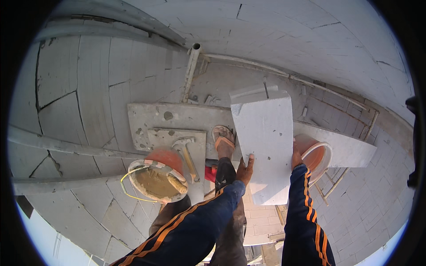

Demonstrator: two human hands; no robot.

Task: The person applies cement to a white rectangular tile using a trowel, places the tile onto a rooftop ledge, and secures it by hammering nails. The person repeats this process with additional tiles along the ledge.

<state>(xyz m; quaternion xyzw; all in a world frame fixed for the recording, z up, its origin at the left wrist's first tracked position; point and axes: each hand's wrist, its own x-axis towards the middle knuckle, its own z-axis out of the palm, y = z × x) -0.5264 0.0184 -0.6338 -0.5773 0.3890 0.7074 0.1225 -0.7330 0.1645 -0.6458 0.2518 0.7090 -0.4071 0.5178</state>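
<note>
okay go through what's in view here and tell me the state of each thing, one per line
White block: lifted, gripped at both side edges.
Left hand: pressed on the block's left edge.
Right hand: pressed on its right edge.
Mortar bucket: part full, upright.
Hammer: lying flat on a slab.
Orange bucket: upright, contents hidden.

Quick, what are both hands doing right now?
Left hand: gripping the left edge of the white block.
Right hand: gripping its right edge.
</note>
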